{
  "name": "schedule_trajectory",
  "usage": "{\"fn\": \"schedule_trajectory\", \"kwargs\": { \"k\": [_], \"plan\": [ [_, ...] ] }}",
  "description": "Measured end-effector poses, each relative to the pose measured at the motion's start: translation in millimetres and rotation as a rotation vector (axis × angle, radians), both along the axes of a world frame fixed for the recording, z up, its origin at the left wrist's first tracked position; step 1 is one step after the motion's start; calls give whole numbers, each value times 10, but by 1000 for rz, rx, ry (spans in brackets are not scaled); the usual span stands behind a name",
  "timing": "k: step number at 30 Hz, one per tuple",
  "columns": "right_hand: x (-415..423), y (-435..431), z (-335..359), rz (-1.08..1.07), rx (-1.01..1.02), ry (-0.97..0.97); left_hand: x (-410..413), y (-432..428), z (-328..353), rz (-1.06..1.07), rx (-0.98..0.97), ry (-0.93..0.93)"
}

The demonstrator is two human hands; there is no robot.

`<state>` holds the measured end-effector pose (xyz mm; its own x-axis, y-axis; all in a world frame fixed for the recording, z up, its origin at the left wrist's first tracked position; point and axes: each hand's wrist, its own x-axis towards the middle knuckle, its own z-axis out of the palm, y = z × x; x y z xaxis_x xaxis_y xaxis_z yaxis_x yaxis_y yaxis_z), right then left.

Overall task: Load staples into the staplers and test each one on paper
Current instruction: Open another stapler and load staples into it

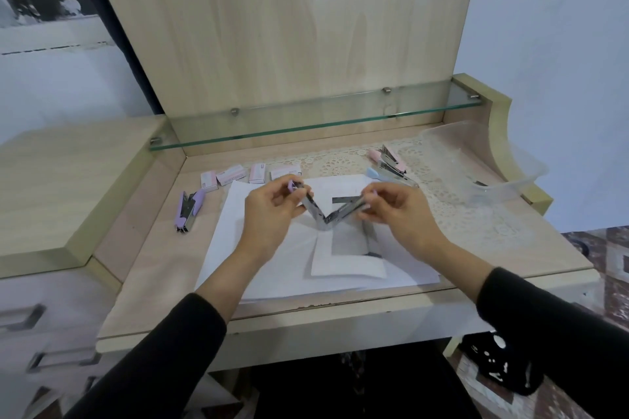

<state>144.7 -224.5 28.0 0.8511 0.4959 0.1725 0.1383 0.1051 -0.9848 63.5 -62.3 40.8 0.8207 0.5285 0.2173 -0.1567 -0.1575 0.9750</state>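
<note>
A metal stapler (328, 216) with purple trim is swung wide into a V above the white paper sheets (272, 269). My left hand (272, 211) grips its left arm near the purple tip. The right arm of the stapler is pinched by my right hand (398, 211). A second purple stapler (189, 211) lies on the desk to the left. Pink and blue staplers (389, 163) rest at the back right on the lace mat. Several small pink staple boxes (235, 177) line the back of the desk.
A clear plastic tub (483, 177) sits at the right edge of the desk. A glass shelf (306, 122) runs above the back of the work surface. A raised wooden cabinet top (68, 180) with drawers stands to the left.
</note>
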Motion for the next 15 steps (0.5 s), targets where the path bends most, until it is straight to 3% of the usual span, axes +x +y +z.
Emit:
{"fn": "schedule_trajectory", "kwargs": {
  "k": [3,9,15],
  "plan": [
    [-17,-25,-25,28,20,70,-16,10,-11,-62,67,14],
    [19,-17,72,50,-29,46,31,51,-22,-96,-69,30],
    [167,-227,18,-1,-377,-100,47,142,-10,-72,-68,108]
  ]
}}
